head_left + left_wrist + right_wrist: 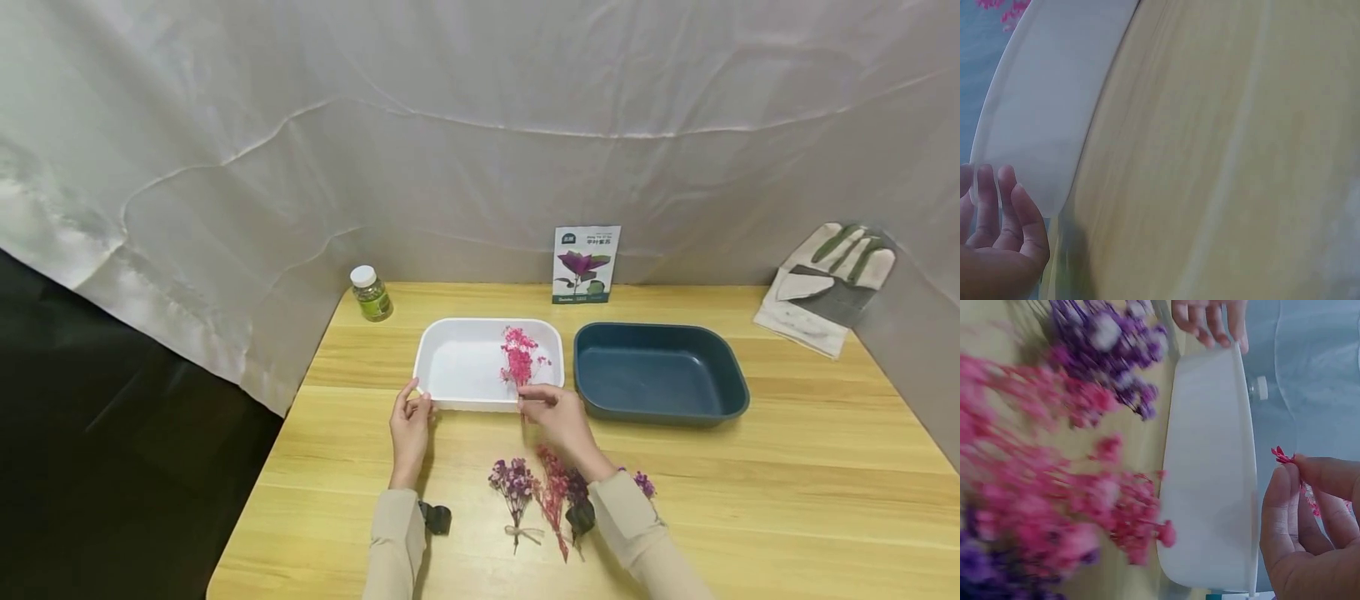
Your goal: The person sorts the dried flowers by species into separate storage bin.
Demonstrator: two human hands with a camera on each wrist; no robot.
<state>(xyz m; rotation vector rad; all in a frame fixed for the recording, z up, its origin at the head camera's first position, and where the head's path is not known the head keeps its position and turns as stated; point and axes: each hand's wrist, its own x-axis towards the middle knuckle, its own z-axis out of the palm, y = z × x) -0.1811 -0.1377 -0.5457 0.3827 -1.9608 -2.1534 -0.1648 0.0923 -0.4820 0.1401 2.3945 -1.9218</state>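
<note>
A white rectangular tub (461, 367) stands at the table's middle. At its near left corner, my left hand (410, 429) holds the rim between thumb and fingers; the fingers (988, 200) lie along the outer wall in the left wrist view. Over the near right rim, my right hand (558, 421) pinches a bunch of pink dried flowers (517, 354) by the stems, with the blooms above the tub. On the table below lie a purple dried bouquet (513, 483) tied with twine and another pink bunch (552, 496). More purple flowers (643, 483) are partly hidden by my right forearm.
Right of the white tub stands a dark blue tub (656, 375). A white-capped jar (372, 293) is at the back left. A seed packet (585, 264) leans on the grey cloth behind. Work gloves (825, 287) rest at the back right corner.
</note>
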